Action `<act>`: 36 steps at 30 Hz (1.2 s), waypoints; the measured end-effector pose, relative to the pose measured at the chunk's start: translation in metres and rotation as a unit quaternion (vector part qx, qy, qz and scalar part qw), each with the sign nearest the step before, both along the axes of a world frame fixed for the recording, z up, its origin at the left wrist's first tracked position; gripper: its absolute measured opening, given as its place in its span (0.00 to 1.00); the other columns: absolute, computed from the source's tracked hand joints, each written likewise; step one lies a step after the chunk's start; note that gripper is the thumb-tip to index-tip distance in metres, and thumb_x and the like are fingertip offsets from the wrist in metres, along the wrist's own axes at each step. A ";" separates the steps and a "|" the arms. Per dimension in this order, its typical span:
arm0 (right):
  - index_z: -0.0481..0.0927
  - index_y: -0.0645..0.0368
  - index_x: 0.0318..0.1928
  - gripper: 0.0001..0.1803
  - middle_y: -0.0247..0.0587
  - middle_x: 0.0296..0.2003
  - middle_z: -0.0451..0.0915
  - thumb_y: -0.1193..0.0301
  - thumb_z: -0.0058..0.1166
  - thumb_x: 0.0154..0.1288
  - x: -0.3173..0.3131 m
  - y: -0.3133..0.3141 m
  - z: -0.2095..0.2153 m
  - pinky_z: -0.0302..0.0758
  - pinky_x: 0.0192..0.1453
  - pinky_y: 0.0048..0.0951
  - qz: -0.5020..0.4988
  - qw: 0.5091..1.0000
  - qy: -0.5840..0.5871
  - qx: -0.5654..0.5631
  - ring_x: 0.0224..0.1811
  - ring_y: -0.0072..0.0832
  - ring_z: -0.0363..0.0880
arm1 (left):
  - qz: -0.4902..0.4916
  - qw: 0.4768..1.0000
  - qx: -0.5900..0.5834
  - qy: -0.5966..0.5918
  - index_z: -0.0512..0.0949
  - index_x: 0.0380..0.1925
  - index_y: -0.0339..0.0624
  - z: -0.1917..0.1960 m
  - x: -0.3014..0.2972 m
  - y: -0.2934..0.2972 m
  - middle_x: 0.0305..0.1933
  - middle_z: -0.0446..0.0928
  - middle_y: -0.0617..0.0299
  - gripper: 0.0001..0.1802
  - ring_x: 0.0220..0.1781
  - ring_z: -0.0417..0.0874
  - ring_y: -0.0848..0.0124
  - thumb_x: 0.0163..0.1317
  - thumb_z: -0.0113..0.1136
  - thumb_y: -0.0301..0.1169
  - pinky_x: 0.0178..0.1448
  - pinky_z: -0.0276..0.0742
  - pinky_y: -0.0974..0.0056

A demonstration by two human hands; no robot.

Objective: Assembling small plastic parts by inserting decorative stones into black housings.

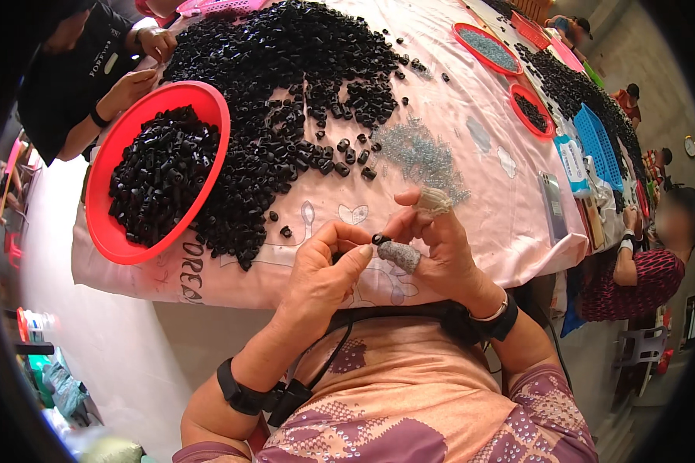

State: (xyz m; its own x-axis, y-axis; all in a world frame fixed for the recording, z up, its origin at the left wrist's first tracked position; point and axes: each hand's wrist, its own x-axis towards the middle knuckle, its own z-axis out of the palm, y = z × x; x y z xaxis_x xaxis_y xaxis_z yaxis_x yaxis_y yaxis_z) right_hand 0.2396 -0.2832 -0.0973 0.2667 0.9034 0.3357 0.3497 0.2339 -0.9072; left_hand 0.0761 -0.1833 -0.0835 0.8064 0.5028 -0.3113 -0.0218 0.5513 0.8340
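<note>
My left hand [326, 264] is closed in a pinch, its thumb and forefinger on a small black plastic piece [379, 239] with a round opening. From the other side my right hand [448, 251] meets the same piece, its fingers curled in. A grey cover [399, 257] wraps my right thumb, and a whitish one [435, 201] sits on a right finger. Anything else inside my fingers is hidden. Just beyond my right hand, a pile of tiny see-through bluish pieces [421, 158] lies on the pink cloth [510, 231]. Loose black pieces [278, 147] spread widely to the left and far side.
A red basin [98, 193] full of black pieces stands at the left. Across from it, another person's hands [135, 85] work. Two smaller red trays [459, 35] [544, 133], a blue basket [594, 143] and a phone [551, 204] lie to the right. More people sit farther right.
</note>
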 end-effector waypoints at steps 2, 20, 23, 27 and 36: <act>0.62 0.58 0.60 0.30 0.38 0.38 0.79 0.80 0.61 0.60 -0.002 0.000 0.000 0.76 0.42 0.21 0.036 0.997 0.071 0.010 0.39 0.20 0.79 | -0.001 0.999 0.049 0.004 0.75 0.39 0.40 0.001 0.001 -0.001 0.29 0.70 0.72 0.06 0.26 0.65 0.86 0.64 0.59 0.29 0.26 0.60 0.79; 0.79 0.62 0.42 0.11 0.37 0.33 0.83 0.79 0.63 0.58 -0.007 -0.004 0.006 0.78 0.38 0.24 0.007 0.998 -0.055 -0.014 0.34 0.21 0.82 | -0.009 0.998 0.059 0.023 0.73 0.38 0.41 0.000 0.000 -0.002 0.27 0.70 0.73 0.07 0.22 0.64 0.87 0.67 0.57 0.32 0.22 0.58 0.80; 0.79 0.63 0.42 0.09 0.34 0.34 0.82 0.78 0.60 0.61 -0.005 -0.006 0.008 0.77 0.38 0.22 0.017 0.997 0.049 -0.049 0.34 0.18 0.80 | -0.006 0.998 0.062 0.001 0.73 0.39 0.41 -0.002 0.000 -0.003 0.27 0.70 0.72 0.08 0.21 0.65 0.87 0.67 0.56 0.32 0.22 0.59 0.79; 0.79 0.63 0.43 0.08 0.30 0.35 0.80 0.78 0.57 0.64 -0.004 0.002 0.013 0.76 0.38 0.19 -0.032 0.980 0.152 -0.124 0.34 0.16 0.78 | -0.011 0.998 0.039 -0.045 0.72 0.39 0.40 0.014 -0.003 -0.008 0.26 0.69 0.72 0.07 0.23 0.64 0.86 0.68 0.54 0.32 0.24 0.60 0.78; 0.79 0.66 0.45 0.12 0.41 0.31 0.80 0.76 0.59 0.61 0.024 0.029 0.013 0.75 0.34 0.22 -0.136 0.972 -0.109 -0.159 0.31 0.20 0.78 | -0.093 0.994 0.004 -0.058 0.70 0.40 0.42 0.015 -0.007 -0.008 0.19 0.67 0.70 0.08 0.16 0.63 0.84 0.70 0.52 0.35 0.20 0.59 0.78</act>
